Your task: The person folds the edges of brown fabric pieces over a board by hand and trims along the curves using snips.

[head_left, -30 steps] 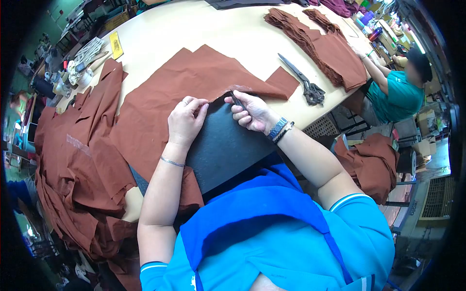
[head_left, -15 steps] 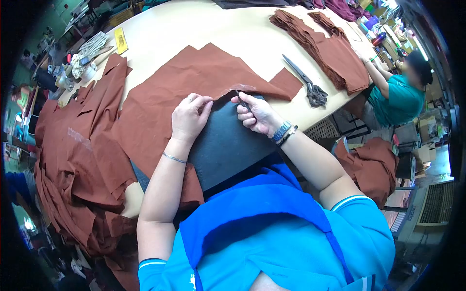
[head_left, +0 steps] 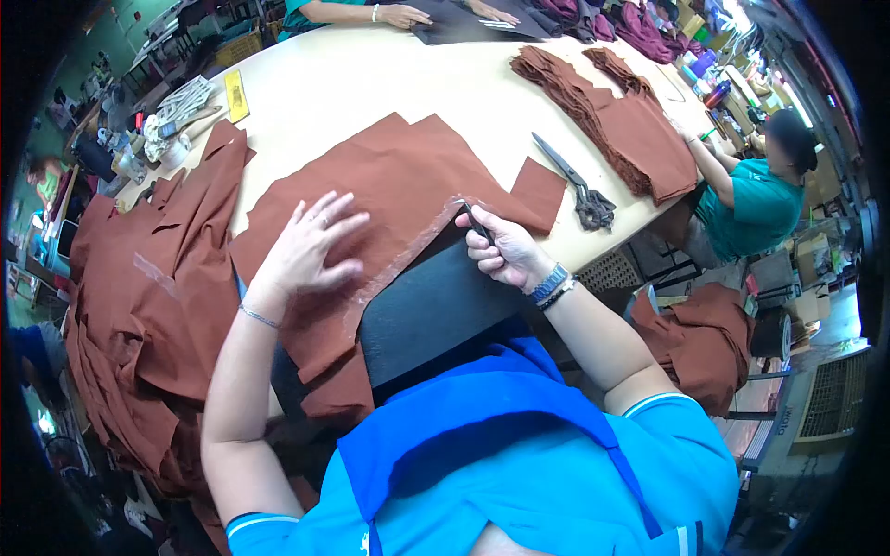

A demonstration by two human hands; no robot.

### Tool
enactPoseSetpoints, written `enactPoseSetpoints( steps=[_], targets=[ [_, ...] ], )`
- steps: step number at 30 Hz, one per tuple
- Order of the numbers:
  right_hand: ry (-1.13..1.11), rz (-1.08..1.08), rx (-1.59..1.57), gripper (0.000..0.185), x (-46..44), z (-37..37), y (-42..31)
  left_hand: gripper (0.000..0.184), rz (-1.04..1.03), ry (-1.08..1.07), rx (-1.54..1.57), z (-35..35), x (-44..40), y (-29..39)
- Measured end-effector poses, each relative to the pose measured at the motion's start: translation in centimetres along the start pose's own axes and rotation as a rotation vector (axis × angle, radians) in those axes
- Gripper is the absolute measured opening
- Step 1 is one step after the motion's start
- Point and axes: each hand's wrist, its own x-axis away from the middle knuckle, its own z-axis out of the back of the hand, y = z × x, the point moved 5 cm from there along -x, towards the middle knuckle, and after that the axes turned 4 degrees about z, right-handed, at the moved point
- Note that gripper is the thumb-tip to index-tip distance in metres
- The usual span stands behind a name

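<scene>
A rust-brown fabric piece [head_left: 371, 190] lies over a black board [head_left: 440, 306] in front of me, with a whitish line along its near edge. My left hand [head_left: 318, 243] is open above the fabric's left part, fingers spread; whether it touches the cloth I cannot tell. My right hand [head_left: 505, 248] is closed around a small black pointed tool [head_left: 475, 221], its tip at the corner of the whitish edge. The tool's exact kind is hidden by my fingers. A smaller brown fabric piece [head_left: 540, 190] lies to the right.
Large scissors [head_left: 579, 181] with a dark-wrapped handle lie right. Stacked brown cut pieces [head_left: 640, 139] lie beyond, beside a co-worker [head_left: 756, 195]. A brown fabric heap [head_left: 139, 306] hangs at the left. Another person's hands [head_left: 405, 16] rest near dark sheets [head_left: 477, 23] across the table [head_left: 371, 69].
My left hand has let go of the fabric edge, opened and moved left. The near edge now lies flatter, showing its whitish line. Another person's hands have appeared at the far side.
</scene>
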Motion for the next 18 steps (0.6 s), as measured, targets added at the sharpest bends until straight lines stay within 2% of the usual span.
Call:
enactPoseSetpoints(
  steps=[3,5,6,8,9,10,13,14,16,18],
  targets=[
    [0.025,0.001,0.181,0.034,2.2,-1.6,-1.6,0.080,0.021,-0.023,0.031,-2.5,1.2,-1.2],
    [0.078,0.058,0.350,0.035,3.5,-2.5,-3.2,0.084,0.302,0.087,-0.025,-3.6,0.9,-3.7],
    [0.112,0.175,0.483,0.036,3.5,-1.5,-4.5,0.084,0.526,0.145,-0.035,-4.1,1.0,-4.9],
    [0.366,0.380,0.988,0.038,3.6,1.6,-7.8,0.085,0.948,0.214,-0.005,-4.2,1.9,-5.5],
    [0.430,0.700,1.262,0.040,1.8,5.9,-9.3,0.088,1.015,0.174,0.002,-4.2,2.1,-4.3],
    [0.627,0.611,1.551,0.043,3.3,5.3,-10.8,0.088,0.986,0.101,0.056,-3.8,2.2,-2.1],
    [0.716,0.611,1.927,0.040,2.6,10.2,-12.6,0.091,0.810,0.002,0.131,-2.8,3.2,0.3],
    [0.706,0.787,2.000,0.040,3.1,8.4,-12.2,0.092,0.722,-0.004,0.105,-1.5,3.3,0.5],
    [0.679,1.165,2.112,0.040,4.7,4.0,-11.5,0.096,0.464,0.062,-0.038,0.5,3.3,1.2],
    [0.334,1.023,1.889,0.040,5.2,-1.3,-8.4,0.095,0.396,0.061,-0.059,-1.8,3.9,-0.4]
  ],
)
